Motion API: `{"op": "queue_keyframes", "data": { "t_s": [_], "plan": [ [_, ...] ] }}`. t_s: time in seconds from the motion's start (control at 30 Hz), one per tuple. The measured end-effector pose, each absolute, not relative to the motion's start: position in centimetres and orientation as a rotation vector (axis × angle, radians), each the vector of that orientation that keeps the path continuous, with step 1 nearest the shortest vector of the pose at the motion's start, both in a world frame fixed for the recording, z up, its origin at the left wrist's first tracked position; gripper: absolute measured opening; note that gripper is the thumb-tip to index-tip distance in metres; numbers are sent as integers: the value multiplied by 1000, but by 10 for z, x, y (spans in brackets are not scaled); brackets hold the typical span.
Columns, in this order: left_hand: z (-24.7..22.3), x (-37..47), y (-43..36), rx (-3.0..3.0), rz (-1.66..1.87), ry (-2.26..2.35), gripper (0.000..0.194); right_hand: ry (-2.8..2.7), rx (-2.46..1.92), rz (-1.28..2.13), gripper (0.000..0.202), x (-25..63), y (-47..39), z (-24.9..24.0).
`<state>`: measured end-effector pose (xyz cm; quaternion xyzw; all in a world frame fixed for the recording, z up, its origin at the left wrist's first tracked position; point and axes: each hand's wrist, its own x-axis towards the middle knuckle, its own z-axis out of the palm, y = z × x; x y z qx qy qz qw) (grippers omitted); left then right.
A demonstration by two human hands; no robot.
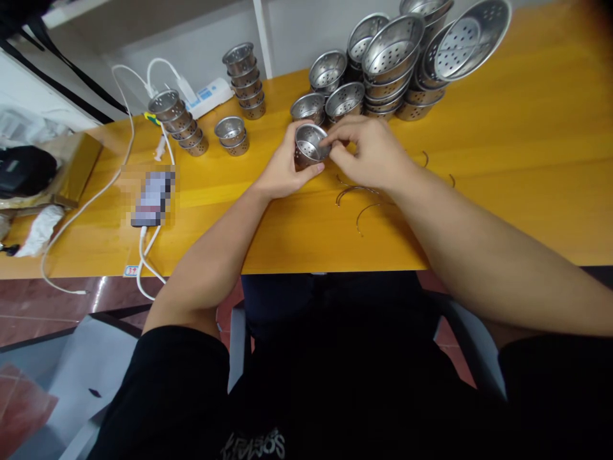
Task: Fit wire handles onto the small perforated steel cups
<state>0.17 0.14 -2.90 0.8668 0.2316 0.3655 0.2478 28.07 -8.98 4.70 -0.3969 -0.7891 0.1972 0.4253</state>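
Note:
A small perforated metal cup (306, 148) is tilted toward me above the table, its open top showing. My left hand (286, 163) wraps round its left side, thumb along the near side and fingers behind. At the cup's right rim, my right hand (366, 150) has its thumb and index finger pinched together. Whatever lies between those fingertips is too small or hidden to make out. Several thin curved wires (357, 188) lie on the table just below my right hand. More perforated cups (345, 101) stand right behind the held one.
Stacked larger strainer cups (390, 54) stand at the back right, one large one (472, 41) leaning outward. Smaller cup stacks (246, 80) stand at the back left, near a power strip (211, 96). A phone (153, 197) with white cables lies left on the yellow table (527, 140).

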Motion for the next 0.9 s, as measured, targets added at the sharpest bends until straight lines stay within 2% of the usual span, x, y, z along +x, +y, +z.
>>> {"op": "queue_keyframes", "data": {
  "t_s": [0.13, 0.3, 0.5, 0.7, 0.9],
  "plan": [
    [-31, -4, 1, 2376, 972, 624, 123, -1954, -948, 613, 19, 279, -87, 39],
    [-28, -1, -1, 2388, 958, 656, 114, -1981, -946, 650, 23, 274, -85, 33],
    [-19, 4, -4, 2376, 963, 663, 122, -1979, -961, 591, 35, 269, -86, 32],
    [-22, 1, -2, 2371, 992, 698, 105, -2001, -950, 575, 48, 267, -87, 25],
    [-28, 1, 1, 2378, 989, 689, 105, -1999, -911, 564, 57, 267, -87, 20]
  ]
}}
